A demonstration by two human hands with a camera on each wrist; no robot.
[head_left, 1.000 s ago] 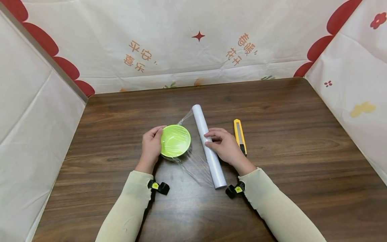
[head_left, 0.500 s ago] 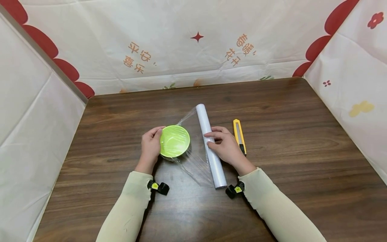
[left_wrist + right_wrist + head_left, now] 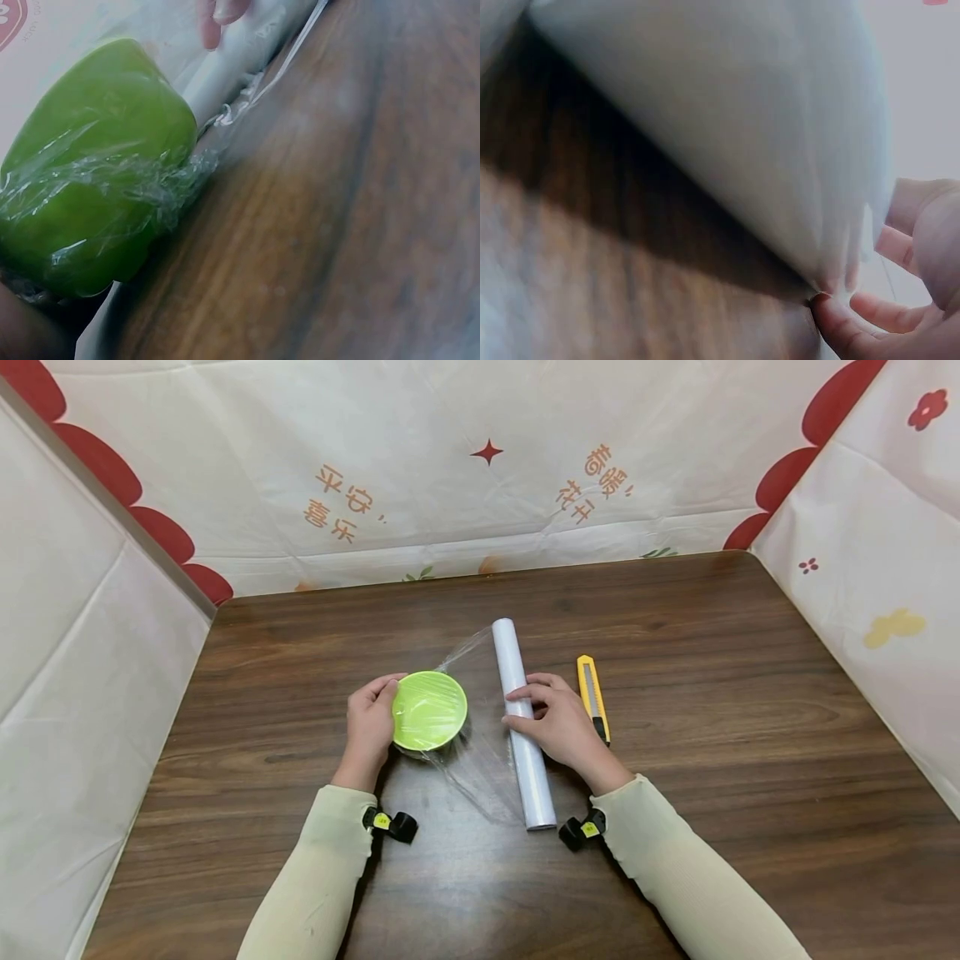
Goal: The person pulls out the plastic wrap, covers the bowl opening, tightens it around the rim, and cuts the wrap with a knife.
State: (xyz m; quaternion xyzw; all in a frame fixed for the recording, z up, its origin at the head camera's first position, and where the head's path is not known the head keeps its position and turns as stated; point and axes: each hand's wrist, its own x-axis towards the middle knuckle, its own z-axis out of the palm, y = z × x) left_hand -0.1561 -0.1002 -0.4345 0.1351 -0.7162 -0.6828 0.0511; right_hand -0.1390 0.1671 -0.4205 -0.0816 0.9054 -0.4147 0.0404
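Observation:
A lime-green bowl (image 3: 430,710) stands on the table with clear cling film stretched over its top. My left hand (image 3: 370,722) holds its left side, thumb at the rim. In the left wrist view, crumpled film clings to the outside of the bowl (image 3: 97,165). A film sheet (image 3: 480,768) runs from the bowl to a white cling film roll (image 3: 533,781) lying on the right. My right hand (image 3: 558,722) grips the roll around its middle, thumb and index finger across it. The right wrist view shows the roll (image 3: 720,127) close up, with fingers (image 3: 840,326) at its lower edge.
A yellow utility knife (image 3: 592,689) lies on the wooden table (image 3: 712,693), just right of my right hand. White printed cloth (image 3: 420,435) hangs behind the table's far edge and along both sides.
The roll's far end has swung to the right and its near end slightly left, so it lies straighter. The film's far edge reaches farther right. My left hand keeps its hold on the bowl.

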